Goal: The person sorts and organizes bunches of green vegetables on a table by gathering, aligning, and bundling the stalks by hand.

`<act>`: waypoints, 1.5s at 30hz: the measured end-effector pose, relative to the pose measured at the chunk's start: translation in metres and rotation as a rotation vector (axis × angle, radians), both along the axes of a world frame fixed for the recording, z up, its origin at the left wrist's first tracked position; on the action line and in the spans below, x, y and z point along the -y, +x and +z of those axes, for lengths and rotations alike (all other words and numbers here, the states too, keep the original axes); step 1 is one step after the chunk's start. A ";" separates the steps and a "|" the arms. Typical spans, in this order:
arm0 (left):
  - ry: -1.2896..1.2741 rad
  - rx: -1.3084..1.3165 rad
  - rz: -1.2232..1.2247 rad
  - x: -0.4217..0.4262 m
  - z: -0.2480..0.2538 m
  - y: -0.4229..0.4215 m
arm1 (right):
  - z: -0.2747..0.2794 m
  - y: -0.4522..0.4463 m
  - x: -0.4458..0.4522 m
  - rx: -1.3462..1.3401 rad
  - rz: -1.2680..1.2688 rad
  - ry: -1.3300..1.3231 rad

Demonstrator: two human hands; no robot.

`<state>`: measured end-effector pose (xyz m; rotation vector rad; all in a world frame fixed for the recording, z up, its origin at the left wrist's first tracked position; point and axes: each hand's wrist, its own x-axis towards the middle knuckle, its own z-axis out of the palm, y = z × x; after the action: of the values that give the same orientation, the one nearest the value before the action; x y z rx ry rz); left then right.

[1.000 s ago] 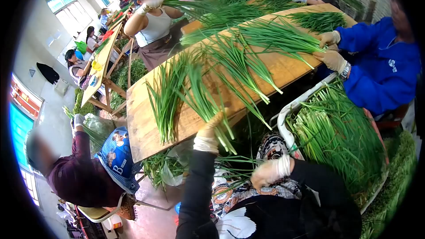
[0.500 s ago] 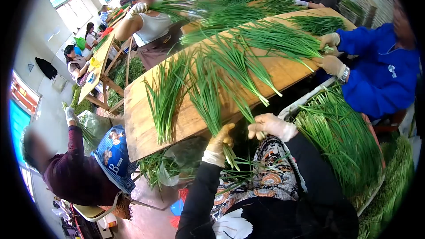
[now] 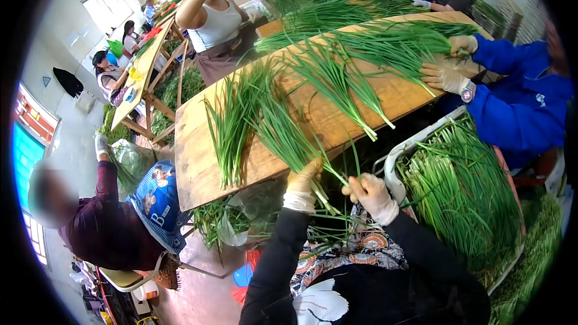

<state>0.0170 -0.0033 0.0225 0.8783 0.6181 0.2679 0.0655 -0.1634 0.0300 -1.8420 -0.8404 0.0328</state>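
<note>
Head view: the left hand (image 3: 304, 176) is closed around a bundle of greens (image 3: 278, 126), gripping it low near the pale stem ends, at the near edge of the worktop (image 3: 194, 155). From that grip the leaves fan out toward 11 o'clock across the wood, while the cut ends poke out toward 5 o'clock, past the edge. At about 3 o'clock from the left hand, the right hand (image 3: 372, 195) has thumb and fingers curled in a pinch at the end of a thin stalk (image 3: 336, 173); whether it holds more than one, I cannot tell. Another bunch (image 3: 227, 141) lies at 10 o'clock, a looser one (image 3: 340, 93) at 1 o'clock, and a filled crate (image 3: 394, 185) stands at 3 o'clock from the right hand. The bundle should be light, firm at the stems but floppy and easily creased in the leaves, perhaps slippery if damp; best held just above the cut ends, snugly without crushing.
</note>
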 end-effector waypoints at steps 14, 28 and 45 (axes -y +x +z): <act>-0.290 0.034 -0.234 -0.026 -0.003 -0.018 | 0.063 0.066 0.025 0.332 -0.250 -0.559; -0.584 0.322 -0.262 -0.029 -0.003 -0.018 | 0.053 0.089 0.012 -0.741 0.399 0.097; -0.047 -0.035 -0.238 -0.010 -0.002 0.001 | -0.004 0.017 -0.010 -0.986 0.544 0.083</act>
<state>0.0180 0.0068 0.0205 0.9037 0.5442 0.0239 0.0823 -0.1530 0.0261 -1.2182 -0.5693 1.1292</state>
